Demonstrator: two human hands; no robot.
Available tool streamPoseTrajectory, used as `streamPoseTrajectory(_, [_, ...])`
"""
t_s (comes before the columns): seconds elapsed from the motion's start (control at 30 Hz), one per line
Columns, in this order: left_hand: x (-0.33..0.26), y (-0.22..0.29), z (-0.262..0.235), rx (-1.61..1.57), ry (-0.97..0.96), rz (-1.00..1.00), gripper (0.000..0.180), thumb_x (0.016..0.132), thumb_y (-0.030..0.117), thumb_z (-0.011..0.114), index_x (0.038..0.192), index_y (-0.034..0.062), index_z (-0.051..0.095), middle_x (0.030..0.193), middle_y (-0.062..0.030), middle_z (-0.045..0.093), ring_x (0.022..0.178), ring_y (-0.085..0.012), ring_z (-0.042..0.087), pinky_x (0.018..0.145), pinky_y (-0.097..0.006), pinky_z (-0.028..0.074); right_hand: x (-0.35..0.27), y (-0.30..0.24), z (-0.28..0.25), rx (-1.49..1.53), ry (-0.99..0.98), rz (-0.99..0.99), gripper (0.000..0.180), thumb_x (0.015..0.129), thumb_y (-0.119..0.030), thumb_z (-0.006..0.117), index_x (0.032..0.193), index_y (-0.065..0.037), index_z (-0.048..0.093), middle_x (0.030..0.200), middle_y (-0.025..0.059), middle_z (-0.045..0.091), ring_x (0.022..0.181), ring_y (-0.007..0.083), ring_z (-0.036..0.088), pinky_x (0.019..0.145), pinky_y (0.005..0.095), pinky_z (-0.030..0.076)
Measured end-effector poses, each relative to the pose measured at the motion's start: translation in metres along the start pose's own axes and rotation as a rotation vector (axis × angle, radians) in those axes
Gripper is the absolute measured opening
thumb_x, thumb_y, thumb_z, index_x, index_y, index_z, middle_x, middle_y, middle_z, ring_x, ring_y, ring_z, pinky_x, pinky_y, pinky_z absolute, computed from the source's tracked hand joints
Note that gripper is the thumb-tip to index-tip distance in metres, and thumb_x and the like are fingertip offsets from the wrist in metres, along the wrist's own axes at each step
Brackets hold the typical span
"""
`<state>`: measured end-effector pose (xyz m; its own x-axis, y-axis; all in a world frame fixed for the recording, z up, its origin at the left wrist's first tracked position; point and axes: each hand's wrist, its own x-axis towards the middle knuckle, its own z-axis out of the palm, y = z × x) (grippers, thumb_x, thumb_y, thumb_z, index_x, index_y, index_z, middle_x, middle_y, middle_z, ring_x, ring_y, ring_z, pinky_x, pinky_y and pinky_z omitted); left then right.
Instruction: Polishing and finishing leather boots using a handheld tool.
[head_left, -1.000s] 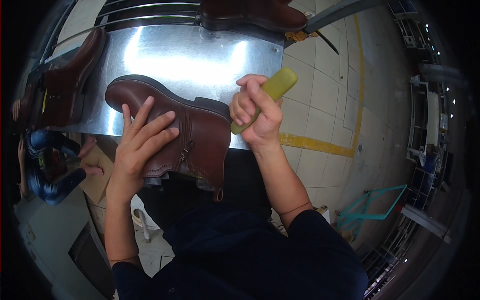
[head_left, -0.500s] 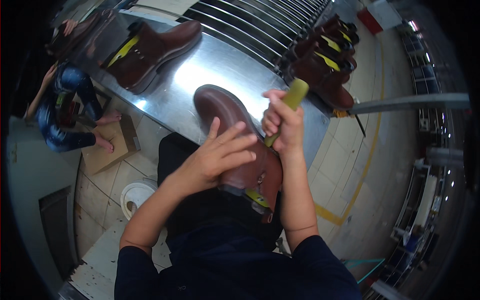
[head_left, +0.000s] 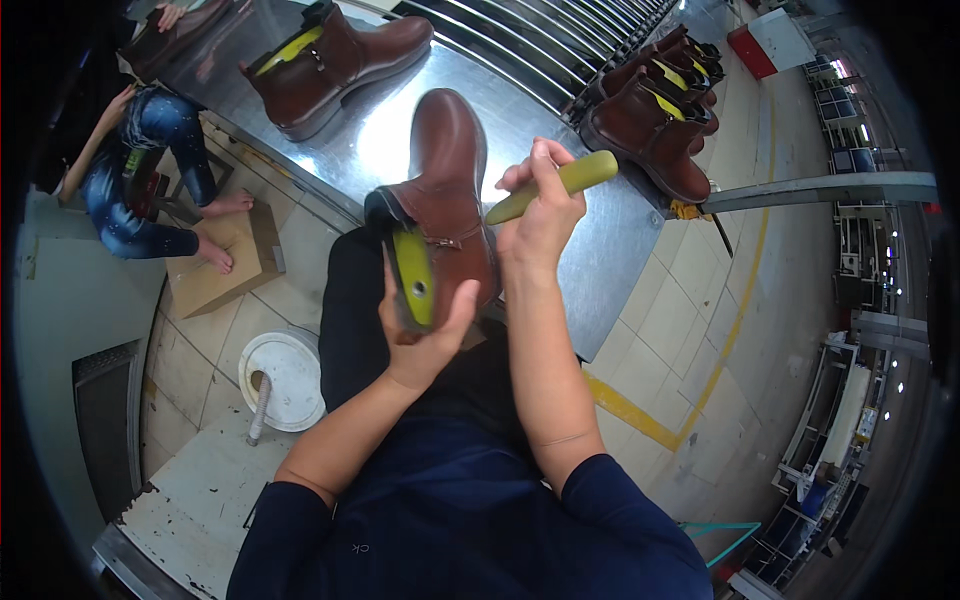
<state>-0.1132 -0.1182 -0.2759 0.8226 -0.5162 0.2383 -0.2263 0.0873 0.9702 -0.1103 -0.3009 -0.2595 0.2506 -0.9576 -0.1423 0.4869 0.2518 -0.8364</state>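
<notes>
Presently the brown leather ankle boot (head_left: 447, 195) is held above the person's lap, at the near edge of the polished steel worktable (head_left: 590, 250), toe pointing away and its opening turned up toward the camera. The left hand (head_left: 420, 330) cups the heel and back of the shaft from below, fingers curled around the rear and thumb up along the side. A yellow-green shoe last (head_left: 413, 275) fills the opening. The right hand (head_left: 540, 215) is closed in a fist around an olive-green tool handle (head_left: 555, 185), fingers pressed together; the working end meets the boot near the side buckle, and the tip itself is hidden.

Judgement on handling: with the last inside, the boot should be firm and fairly weighty for its size, unlikely to collapse under grip. The finished leather looks smooth and glossy, so it may slip and could scuff. The heel and last offer the surest hold; the upper is best left untouched.

Other brown boots (head_left: 335, 60) stand on the table, more (head_left: 650, 110) by the roller rack (head_left: 560, 40). A white bucket (head_left: 285, 380) sits on the tiled floor; another person (head_left: 150, 170) sits to the left.
</notes>
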Motion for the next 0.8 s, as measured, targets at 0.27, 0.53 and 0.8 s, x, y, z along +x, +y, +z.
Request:
streamPoseTrajectory(0.27, [-0.03, -0.032, -0.06, 0.209, -0.329, 0.228, 0.091, 0.081, -0.003, 0.078, 0.156, -0.0039, 0.027, 0.155, -0.023, 0.046, 0.139, -0.0335, 0.051, 0.11, -0.037, 0.045, 0.036, -0.025, -0.025, 0.075, -0.542, 0.351, 0.053, 0.102, -0.026, 0.063, 0.146, 0.0, 0.048, 0.12, 0.0136, 0.068, 0.108, 0.0233, 0.066, 0.094, 0.0382, 0.054])
streamPoseTrajectory(0.53, [-0.031, -0.074, -0.086, 0.185, -0.515, 0.569, 0.057, 0.096, 0.015, 0.061, 0.151, 0.0192, 0.046, 0.158, -0.0224, 0.043, 0.147, -0.0439, 0.039, 0.121, -0.06, 0.026, -0.01, -0.074, -0.078, 0.067, -0.661, 0.138, 0.064, 0.091, -0.014, 0.074, 0.148, -0.001, 0.048, 0.123, 0.0098, 0.066, 0.116, 0.0213, 0.062, 0.105, 0.0365, 0.045])
streamPoseTrajectory(0.8, [-0.02, -0.055, -0.09, 0.345, -0.599, 0.634, 0.05, 0.092, 0.004, 0.062, 0.14, 0.0201, 0.058, 0.153, -0.0161, 0.051, 0.146, -0.0387, 0.043, 0.12, -0.058, 0.03, -0.022, -0.071, -0.117, 0.176, -0.616, 0.125, 0.063, 0.094, -0.013, 0.07, 0.151, -0.005, 0.044, 0.129, 0.0122, 0.066, 0.122, 0.0256, 0.061, 0.11, 0.0416, 0.043])
